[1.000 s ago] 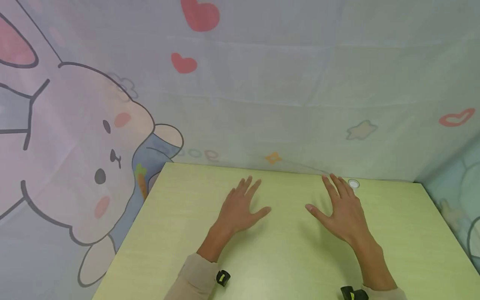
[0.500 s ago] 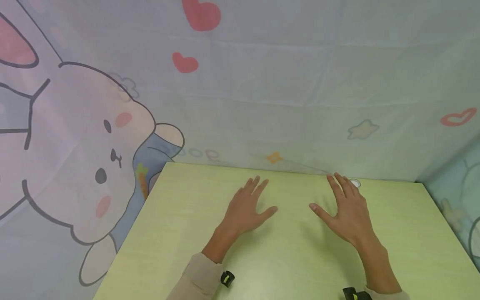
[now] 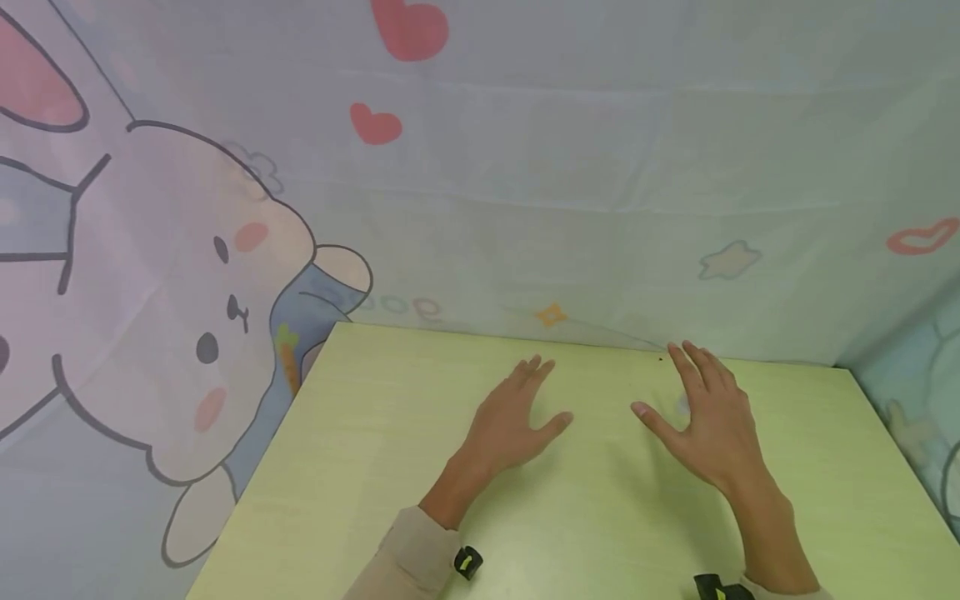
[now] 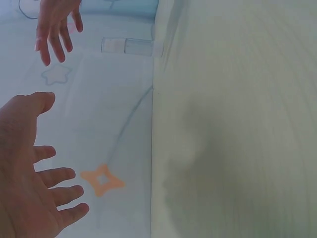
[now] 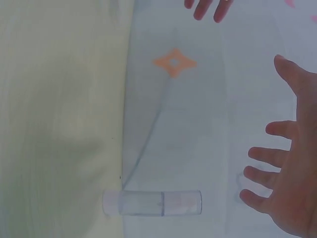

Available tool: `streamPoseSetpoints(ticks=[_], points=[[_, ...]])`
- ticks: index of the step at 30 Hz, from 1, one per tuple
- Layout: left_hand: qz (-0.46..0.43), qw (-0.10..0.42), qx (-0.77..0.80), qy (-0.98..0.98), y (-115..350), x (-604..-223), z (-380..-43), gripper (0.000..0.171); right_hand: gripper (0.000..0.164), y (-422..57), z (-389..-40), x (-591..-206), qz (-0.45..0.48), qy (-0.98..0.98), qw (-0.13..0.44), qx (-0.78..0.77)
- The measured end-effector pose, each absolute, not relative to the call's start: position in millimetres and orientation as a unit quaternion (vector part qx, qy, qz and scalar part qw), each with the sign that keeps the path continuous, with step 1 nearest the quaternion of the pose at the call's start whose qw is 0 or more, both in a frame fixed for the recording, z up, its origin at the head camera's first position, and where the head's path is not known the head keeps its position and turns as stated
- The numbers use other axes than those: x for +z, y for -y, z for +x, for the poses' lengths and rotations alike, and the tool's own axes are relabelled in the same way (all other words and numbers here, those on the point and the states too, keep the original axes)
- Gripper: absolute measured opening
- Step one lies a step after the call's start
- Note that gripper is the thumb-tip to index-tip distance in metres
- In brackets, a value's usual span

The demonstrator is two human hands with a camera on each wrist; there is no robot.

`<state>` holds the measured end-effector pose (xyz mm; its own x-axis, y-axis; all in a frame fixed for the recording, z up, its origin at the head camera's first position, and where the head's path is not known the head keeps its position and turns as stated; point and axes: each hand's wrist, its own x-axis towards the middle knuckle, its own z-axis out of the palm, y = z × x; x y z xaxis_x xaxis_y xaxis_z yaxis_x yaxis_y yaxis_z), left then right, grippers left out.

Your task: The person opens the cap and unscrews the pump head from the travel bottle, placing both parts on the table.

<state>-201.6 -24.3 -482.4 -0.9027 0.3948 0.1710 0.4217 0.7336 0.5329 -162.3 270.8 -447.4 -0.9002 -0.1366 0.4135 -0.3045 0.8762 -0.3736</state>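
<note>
My left hand [image 3: 510,423] hovers above the pale yellow-green table [image 3: 360,433], fingers straight and thumb spread, holding nothing. My right hand [image 3: 716,425] is also raised over the table with its thumb apart from the fingers, and it holds nothing. Nearest to the right hand is a clear cylindrical container [image 5: 141,203], standing upright near the table's far edge in the right wrist view. It has a whitish base and a line across its upper part. The left wrist view shows the same container [image 4: 137,47] farther off. In the head view the right hand hides most of it.
Behind the table hangs a pale backdrop cloth [image 3: 540,167] printed with hearts, stars and a large rabbit at the left. Another printed cloth [image 3: 918,392] borders the table on the right. A tiny dark speck [image 3: 661,359] lies near the far edge.
Both hands have shifted slightly to the right, the left one more, while the view has turned a little. The container's round white top, visible before, is now behind the right fingers.
</note>
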Motion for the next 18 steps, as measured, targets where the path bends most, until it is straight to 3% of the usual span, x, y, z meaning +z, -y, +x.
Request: streamPoseSetpoints(ticks=[18], points=[[-0.222,0.014,-0.332,0.917,9,-483,-193,0.078,0.091,-279,-153,-441,0.104,0.940,0.209,0.249]])
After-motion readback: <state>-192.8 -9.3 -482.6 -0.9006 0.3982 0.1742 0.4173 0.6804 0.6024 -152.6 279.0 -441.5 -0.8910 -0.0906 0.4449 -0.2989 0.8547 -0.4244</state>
